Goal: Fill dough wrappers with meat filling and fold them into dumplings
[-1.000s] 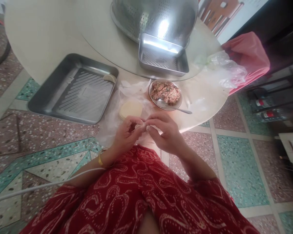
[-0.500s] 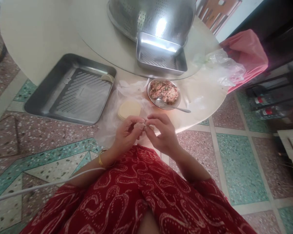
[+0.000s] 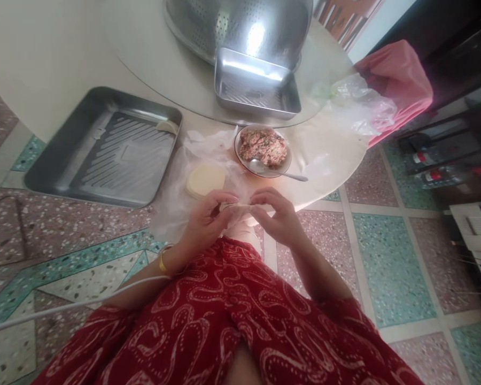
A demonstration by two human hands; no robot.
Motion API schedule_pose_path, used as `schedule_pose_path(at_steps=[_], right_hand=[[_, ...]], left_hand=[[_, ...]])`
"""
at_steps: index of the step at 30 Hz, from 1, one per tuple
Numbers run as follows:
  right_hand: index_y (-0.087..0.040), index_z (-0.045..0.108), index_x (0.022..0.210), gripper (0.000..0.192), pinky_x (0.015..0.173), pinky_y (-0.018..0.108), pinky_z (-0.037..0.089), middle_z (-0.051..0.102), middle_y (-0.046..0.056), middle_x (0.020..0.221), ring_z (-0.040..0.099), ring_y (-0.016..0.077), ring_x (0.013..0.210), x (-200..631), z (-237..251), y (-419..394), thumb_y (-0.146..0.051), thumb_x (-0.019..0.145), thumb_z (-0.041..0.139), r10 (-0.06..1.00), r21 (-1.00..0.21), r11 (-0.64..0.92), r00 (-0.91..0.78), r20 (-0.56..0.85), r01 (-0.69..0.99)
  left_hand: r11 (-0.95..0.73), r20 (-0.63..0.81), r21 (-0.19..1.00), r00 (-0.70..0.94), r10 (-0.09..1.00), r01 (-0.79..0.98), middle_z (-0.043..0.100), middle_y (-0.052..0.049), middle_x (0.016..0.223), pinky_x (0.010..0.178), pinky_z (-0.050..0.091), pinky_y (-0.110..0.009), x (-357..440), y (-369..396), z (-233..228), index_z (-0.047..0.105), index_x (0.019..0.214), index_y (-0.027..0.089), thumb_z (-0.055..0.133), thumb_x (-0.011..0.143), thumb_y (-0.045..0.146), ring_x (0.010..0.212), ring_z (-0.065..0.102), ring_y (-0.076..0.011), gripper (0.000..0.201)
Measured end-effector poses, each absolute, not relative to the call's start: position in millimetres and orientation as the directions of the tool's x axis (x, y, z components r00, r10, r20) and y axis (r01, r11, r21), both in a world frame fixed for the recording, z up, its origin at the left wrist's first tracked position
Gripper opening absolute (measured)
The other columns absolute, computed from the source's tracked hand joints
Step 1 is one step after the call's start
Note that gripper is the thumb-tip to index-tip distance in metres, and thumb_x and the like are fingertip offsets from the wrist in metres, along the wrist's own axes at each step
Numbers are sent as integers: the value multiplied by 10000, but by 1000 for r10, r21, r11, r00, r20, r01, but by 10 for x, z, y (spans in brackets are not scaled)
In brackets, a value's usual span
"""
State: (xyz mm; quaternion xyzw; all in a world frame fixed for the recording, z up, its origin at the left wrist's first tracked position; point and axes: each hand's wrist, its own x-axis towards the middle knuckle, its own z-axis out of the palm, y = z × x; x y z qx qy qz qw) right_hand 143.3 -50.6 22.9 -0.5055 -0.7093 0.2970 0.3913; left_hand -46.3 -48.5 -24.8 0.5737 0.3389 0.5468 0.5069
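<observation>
My left hand (image 3: 203,223) and my right hand (image 3: 278,216) meet just off the table's near edge, both pinching a pale dumpling (image 3: 237,207) between the fingertips. Behind them on a plastic sheet lies a stack of round wrappers (image 3: 205,179). A bowl of minced filling (image 3: 263,147) with a spoon (image 3: 278,171) stands to the right of the stack. A large steel tray (image 3: 80,160) at the left holds one folded dumpling (image 3: 167,126) in its far right corner.
A smaller steel tray (image 3: 256,88) sits further back against a big perforated steel basin (image 3: 240,24). Clear and pink plastic bags (image 3: 379,101) lie at the round table's (image 3: 44,59) right edge. Patterned floor tiles spread below; a white cable crosses my red-clothed lap.
My fingers have shifted along the dumpling, with the right hand drawn slightly away to the right so more of the dough shows. The view has drifted a little, moving everything left.
</observation>
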Motion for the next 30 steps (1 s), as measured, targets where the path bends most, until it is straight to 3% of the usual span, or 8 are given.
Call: schedule_pose_path(at_steps=[3,6,12,17,30], right_hand=[[-220,674,770,81,698,298,547,673,0,825,643,132,762,1449,203,-461,-197,824,618,958,-860,276,-201,206,429],[-219,682,770,78,719,311,555,676,3,822,654,140,772,1480,194,-445,-226,837,642,948,-848,298,-243,207,438],[-232,686,866,48,818,385,573,688,45,958,655,189,925,1476,225,-523,-192,853,663,886,-689,459,-237,398,561],[-244,669,891,63,821,412,567,677,44,986,640,209,952,1425,208,-539,-193,853,667,855,-613,508,-265,447,605],[-251,652,931,99,879,434,555,647,56,1058,619,230,1025,1304,139,-524,-205,845,669,861,-634,490,-218,460,598]], left_hand=[[-270,289,956,210,934,-114,683,-62,1077,493,490,-166,-475,-480,-253,676,1007,202,659,918,309,581,551,-53,140],[-244,269,961,233,934,-131,684,-61,1083,493,494,-168,-486,-469,-261,678,1004,202,661,917,328,573,550,-51,155],[-184,216,968,195,957,-171,682,-35,951,458,494,-169,-462,-450,-229,659,959,186,662,915,369,536,565,-53,188],[-175,203,970,163,966,-171,684,-30,940,459,501,-183,-454,-447,-184,658,945,195,675,901,392,543,572,-61,203],[-212,238,962,147,960,-171,672,-31,935,470,507,-170,-450,-445,-205,648,952,192,664,913,355,556,577,-59,168]])
